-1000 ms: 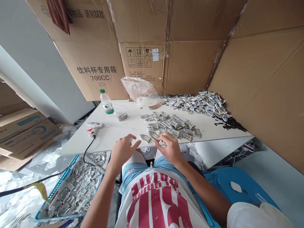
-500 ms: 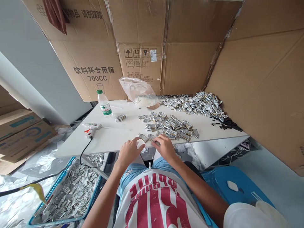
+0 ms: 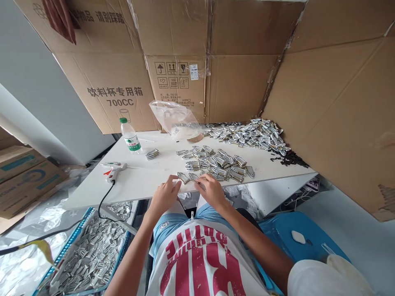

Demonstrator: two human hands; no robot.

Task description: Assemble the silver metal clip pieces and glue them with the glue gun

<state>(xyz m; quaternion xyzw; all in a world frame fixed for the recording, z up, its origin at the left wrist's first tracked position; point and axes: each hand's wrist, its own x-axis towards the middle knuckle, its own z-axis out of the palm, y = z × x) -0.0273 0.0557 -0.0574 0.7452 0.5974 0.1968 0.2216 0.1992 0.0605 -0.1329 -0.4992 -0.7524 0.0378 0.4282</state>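
Observation:
My left hand [image 3: 166, 192] is at the table's front edge, thumb and forefinger apart and nothing between them. Its fingertips are beside a flat silver metal buckle [image 3: 183, 177] with a rounded end. A second metal buckle [image 3: 193, 177] lies just right of that one. My right hand [image 3: 212, 190] has its thumb and fingers closed around a buckle at the edge, mostly hidden by the fingers. Behind both hands spreads a loose heap of similar buckles [image 3: 220, 161]. A small neat stack of buckles [image 3: 152, 154] sits farther left.
On the white table [image 3: 142, 181] are a glue gun [image 3: 113, 170] with its cord, a water bottle [image 3: 131, 137], a plastic bag [image 3: 175, 117], a big buckle pile [image 3: 249, 133] and small black pieces [image 3: 291, 159]. Cardboard walls [image 3: 240, 82] enclose the back and right. A blue basket [image 3: 80, 222] of buckles stands below left.
The view has shifted slightly, so the table and its contents sit a little farther left. Both hands stay at the front edge by the two buckles, with little movement of the fingers.

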